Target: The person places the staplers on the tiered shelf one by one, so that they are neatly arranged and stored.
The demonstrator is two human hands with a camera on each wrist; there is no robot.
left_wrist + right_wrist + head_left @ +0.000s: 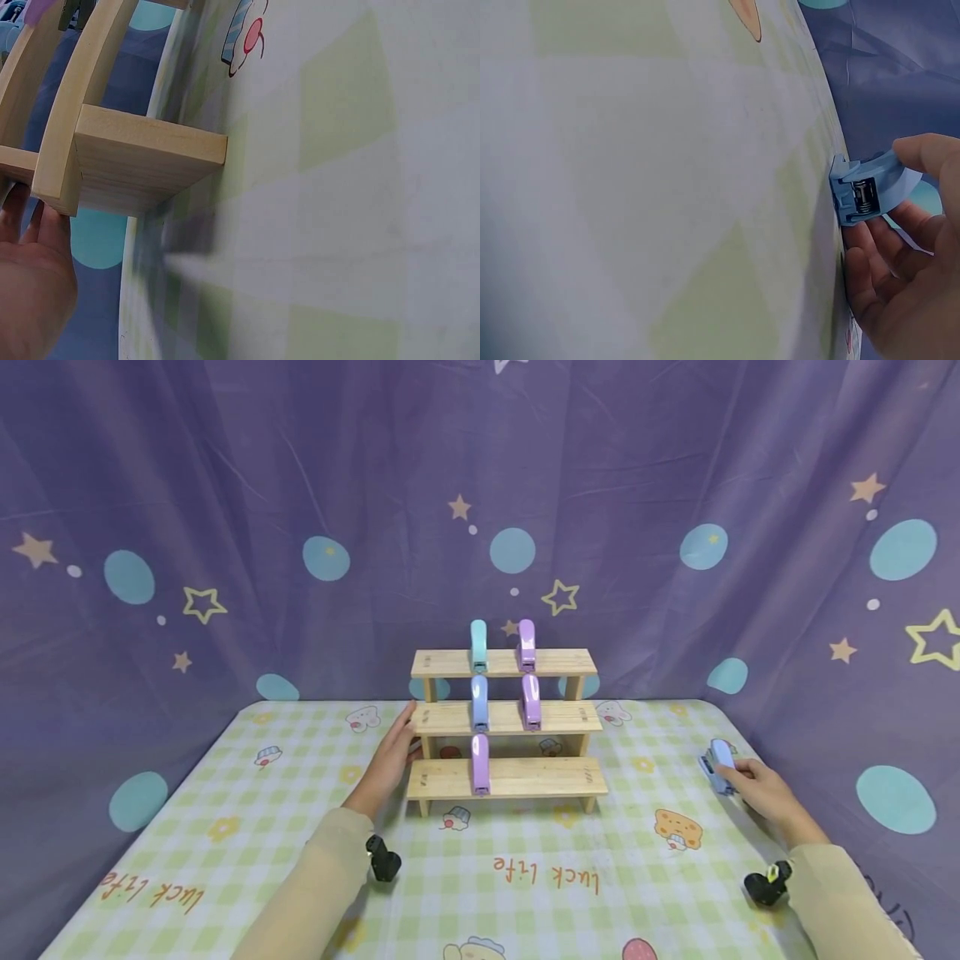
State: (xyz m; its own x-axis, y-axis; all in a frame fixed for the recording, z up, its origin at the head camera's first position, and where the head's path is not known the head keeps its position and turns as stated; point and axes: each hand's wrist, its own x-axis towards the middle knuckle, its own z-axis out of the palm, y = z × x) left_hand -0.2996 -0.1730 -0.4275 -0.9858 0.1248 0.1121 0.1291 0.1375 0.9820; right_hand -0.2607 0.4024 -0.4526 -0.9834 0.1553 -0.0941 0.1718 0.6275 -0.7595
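Note:
My right hand (765,793) pinches a light blue stapler (722,762) at the table's right side. In the right wrist view, the thumb is on one side of that stapler and the fingers are on the other. Straight fingers of my left hand (384,770) rest against the left end of a three-tier wooden shelf (558,718). The top tier bears a teal stapler (478,643) and a purple stapler (527,643). On the middle tier stand a blue stapler (480,703) and another purple stapler (531,703). One purple stapler (481,766) sits on the bottom tier.
A green-and-white checked cloth (525,910) with cartoon prints covers the table. Behind it and along the sides hangs a purple curtain (405,468) with stars and dots. A black wrist camera (384,860) is strapped at the left sleeve, and another (767,885) at the right.

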